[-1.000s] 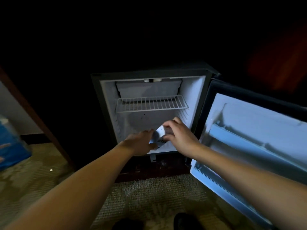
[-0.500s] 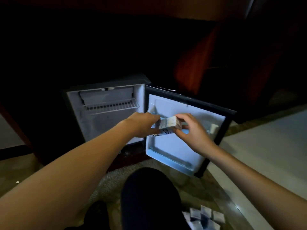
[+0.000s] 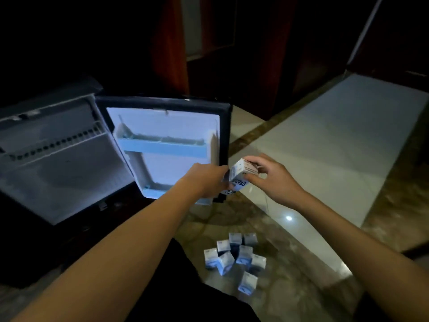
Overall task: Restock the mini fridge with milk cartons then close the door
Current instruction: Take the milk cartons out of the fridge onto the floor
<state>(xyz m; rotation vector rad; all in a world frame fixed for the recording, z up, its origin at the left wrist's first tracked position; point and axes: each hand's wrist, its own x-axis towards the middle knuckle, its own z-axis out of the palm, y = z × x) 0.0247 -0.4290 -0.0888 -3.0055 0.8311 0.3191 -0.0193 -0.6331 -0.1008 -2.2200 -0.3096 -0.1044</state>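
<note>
The mini fridge stands open at the left, its door swung wide. Just before the door's outer edge, the left hand grips one side of a milk carton held in the air, and the right hand pinches its other end between thumb and fingers. Lower right, spare cartons sit clustered on the floor.
</note>
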